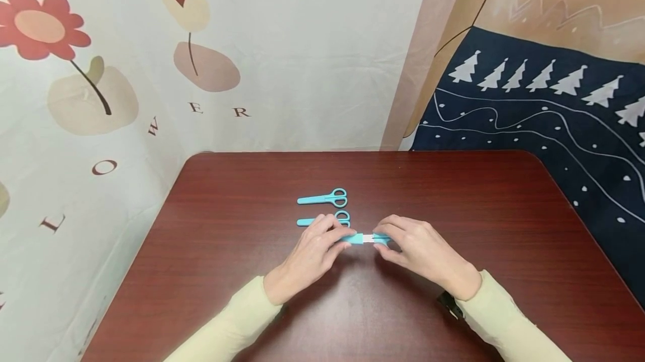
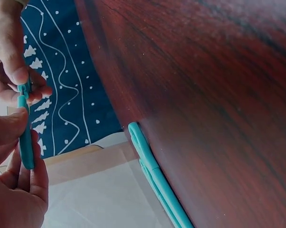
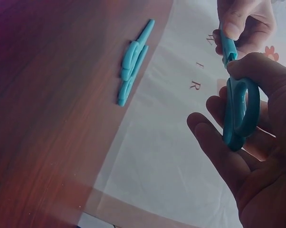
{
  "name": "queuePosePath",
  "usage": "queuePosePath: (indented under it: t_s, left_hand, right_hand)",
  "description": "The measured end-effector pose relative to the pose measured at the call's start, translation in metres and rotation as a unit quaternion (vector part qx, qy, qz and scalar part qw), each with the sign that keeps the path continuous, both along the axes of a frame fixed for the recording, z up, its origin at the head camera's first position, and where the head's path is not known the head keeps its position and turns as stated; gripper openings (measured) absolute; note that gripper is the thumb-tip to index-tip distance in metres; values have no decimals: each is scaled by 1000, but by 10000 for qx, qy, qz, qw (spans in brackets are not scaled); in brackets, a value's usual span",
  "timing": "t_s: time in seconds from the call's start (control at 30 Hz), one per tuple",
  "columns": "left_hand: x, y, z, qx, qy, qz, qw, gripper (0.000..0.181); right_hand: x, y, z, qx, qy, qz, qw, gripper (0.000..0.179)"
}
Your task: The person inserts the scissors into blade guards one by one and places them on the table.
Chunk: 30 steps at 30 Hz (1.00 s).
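My left hand [image 1: 313, 247] pinches a turquoise blade cover [image 1: 355, 239] between thumb and fingers. From the other side, my right hand [image 1: 422, 250] grips the turquoise handles of a pair of scissors [image 3: 250, 109]. A short stretch of pale blade [image 1: 368, 238] shows between cover and handles; the tip is hidden inside the cover. In the left wrist view the cover [image 2: 26, 137] is held above the tabletop, lined up with the scissors. Just beyond my left hand lie two more covered scissors, one farther back [image 1: 314, 200] and one nearer [image 1: 305, 222], partly hidden by my fingers.
The dark red-brown wooden table [image 1: 227, 194] reaches back to a pale cloth [image 1: 312, 60] printed with flowers and letters. A navy cloth [image 1: 504, 110] with white trees hangs at the right. A dark band [image 1: 450, 305] shows at my right wrist.
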State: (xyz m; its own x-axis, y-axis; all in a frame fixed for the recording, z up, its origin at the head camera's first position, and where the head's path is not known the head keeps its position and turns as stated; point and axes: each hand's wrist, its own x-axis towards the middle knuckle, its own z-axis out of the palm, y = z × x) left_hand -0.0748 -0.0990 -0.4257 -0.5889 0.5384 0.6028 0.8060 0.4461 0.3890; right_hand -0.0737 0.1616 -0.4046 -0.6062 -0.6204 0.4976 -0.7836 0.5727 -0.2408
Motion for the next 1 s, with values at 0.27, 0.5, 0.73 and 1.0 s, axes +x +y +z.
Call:
queuePosePath:
  t_s: [0.27,0.5,0.73,1.0]
  left_hand:
    - [2,-1,1,-81,-157,-10,9998,20]
    - [2,-1,0,-43,-126,-48,9999,19]
    - [2,-1,2,-33,67,-92,9999,19]
    - [1,-1,1,15,252,-108,9996,20]
  right_hand:
    - [0,-2,-3,-57,93,79,9999,25]
    - [0,-3,-4,-56,122,98,9999,25]
    - [-1,-5,-5,-145,250,253,9993,27]
    - [-1,-6,-3,-115,276,297,9991,27]
